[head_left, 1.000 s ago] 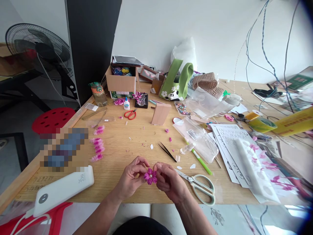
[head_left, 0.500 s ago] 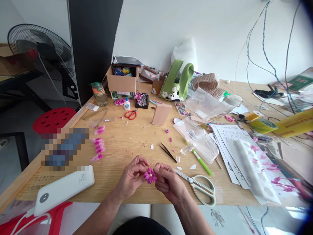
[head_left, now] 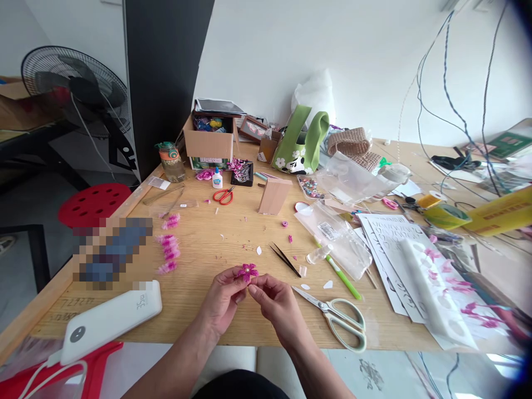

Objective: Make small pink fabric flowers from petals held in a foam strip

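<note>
A small magenta craft flower [head_left: 248,271] with a pearl-like centre is raised above the table's near edge, its face turned upward. My left hand [head_left: 222,302] is closed on it, pinching it from below and the left. Just under the petals, the fingertips of my right hand [head_left: 276,302] are pressed together; whatever lies between them is too small to make out. White-handled scissors [head_left: 343,321] rest to the right of my right hand. Black tweezers [head_left: 285,260] lie beyond it, with small white petal-shaped pieces [head_left: 328,284] nearby.
Pink fuzzy strips [head_left: 168,246] and a white power bank [head_left: 112,316] lie left. Farther back are red-handled snips [head_left: 223,195], a glue bottle [head_left: 217,178] and a wooden block [head_left: 275,196]. Rightward are a green pen-like tool [head_left: 344,278], printed sheets [head_left: 384,266] and a white foam holder [head_left: 434,293].
Both hands have moved slightly away from me with the flower. Its face has tipped from facing me to facing up, and my right fingers have shifted from its side to beneath it.
</note>
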Available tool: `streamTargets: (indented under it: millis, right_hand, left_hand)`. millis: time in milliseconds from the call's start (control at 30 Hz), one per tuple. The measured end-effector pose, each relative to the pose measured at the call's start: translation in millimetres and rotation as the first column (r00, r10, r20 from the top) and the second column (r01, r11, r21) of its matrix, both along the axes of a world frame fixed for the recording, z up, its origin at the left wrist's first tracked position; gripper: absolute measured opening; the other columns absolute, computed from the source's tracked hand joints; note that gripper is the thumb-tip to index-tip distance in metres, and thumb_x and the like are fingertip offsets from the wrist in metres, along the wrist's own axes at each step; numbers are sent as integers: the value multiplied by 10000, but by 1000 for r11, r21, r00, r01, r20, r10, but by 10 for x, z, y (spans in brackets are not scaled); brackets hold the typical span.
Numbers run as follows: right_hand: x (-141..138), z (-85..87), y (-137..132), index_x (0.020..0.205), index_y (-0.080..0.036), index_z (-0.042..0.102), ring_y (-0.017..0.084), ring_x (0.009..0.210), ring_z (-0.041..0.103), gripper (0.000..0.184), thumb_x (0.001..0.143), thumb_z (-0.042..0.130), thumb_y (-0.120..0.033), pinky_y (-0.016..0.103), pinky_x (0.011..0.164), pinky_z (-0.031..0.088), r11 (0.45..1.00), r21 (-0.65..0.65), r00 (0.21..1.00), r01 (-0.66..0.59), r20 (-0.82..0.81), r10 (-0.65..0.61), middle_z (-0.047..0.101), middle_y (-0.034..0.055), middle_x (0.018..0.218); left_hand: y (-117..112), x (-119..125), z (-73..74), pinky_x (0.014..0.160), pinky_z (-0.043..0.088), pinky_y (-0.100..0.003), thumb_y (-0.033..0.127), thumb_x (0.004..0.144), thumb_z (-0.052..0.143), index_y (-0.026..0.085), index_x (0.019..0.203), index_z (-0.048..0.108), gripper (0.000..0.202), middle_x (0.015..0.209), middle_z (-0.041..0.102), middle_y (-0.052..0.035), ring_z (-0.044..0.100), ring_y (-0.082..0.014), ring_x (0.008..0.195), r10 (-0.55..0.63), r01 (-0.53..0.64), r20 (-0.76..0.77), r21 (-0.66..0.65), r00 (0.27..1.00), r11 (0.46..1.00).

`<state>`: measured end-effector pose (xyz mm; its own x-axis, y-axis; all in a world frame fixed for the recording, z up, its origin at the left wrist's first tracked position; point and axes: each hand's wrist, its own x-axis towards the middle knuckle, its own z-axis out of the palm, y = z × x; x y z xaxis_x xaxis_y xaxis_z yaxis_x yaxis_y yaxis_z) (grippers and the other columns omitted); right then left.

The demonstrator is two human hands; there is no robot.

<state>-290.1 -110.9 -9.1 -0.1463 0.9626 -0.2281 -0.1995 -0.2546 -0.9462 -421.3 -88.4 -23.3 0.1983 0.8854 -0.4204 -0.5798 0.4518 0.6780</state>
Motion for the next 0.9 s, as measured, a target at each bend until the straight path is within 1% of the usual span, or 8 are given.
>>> streamTargets:
  millis: [33,100,267,567,667,733,800,900]
  right_hand:
    - [-9,-10,5,782,-178,685,96,526,442,265,770,747,-436,248,540,379,999,45,1000,5,16,-6,572,-9,636]
    - [-16,-43,9,770,-193,689,130,621,510,214,786,740,-400,279,649,428,993,117,996,32,83,-42,584,4,690]
    - [-17,-116,-10,790,-205,696,150,670,510,189,834,688,-389,258,565,385,978,197,961,70,251,-120,585,26,781]
    - [-45,-73,-11,731,-217,677,155,686,530,172,880,648,-298,275,659,409,921,383,928,64,316,-196,603,7,706]
    - [-40,-96,1,753,-220,674,160,697,534,145,876,648,-292,279,666,414,917,396,925,58,324,-199,606,8,721]
    - [-39,-119,3,811,-222,681,166,721,544,98,875,646,-287,285,685,421,923,381,931,48,319,-180,617,12,747]
    - [-39,-141,0,836,-220,675,170,737,550,82,877,641,-283,291,704,426,926,376,936,46,307,-171,621,13,759]
    - [-31,-164,-2,790,-215,650,170,744,547,117,885,632,-282,295,717,427,917,394,942,62,280,-184,618,15,759]
  left_hand:
    - [-6,9,9,491,269,-185,278,548,884,166,771,780,271,714,644,-27,430,-56,587,-5,5,7,-6,1000,1000]
    - [-18,20,20,486,261,-189,283,557,880,166,761,778,256,694,636,-19,419,-53,573,-8,8,8,-3,1000,1000]
    - [-36,19,16,485,264,-196,265,569,871,171,777,782,245,768,641,-30,433,-65,611,19,-18,-19,60,1000,998]
    - [-65,6,30,500,290,-183,247,621,836,188,740,778,145,856,584,-35,429,-81,668,19,-13,-44,127,999,992]
    - [-75,3,44,539,345,-181,256,626,834,187,707,769,124,883,560,-30,469,-90,706,35,-26,-54,156,998,987]
    - [-77,6,58,639,423,-207,264,638,829,181,694,763,120,907,547,-31,521,-120,786,53,-40,-68,184,996,982]
    - [-77,11,71,723,455,-242,264,638,831,177,683,756,123,911,540,-31,545,-146,845,74,-55,-83,207,994,977]
    - [-78,13,80,687,435,-228,258,628,836,175,672,745,131,895,540,-27,536,-139,830,87,-56,-121,240,989,969]
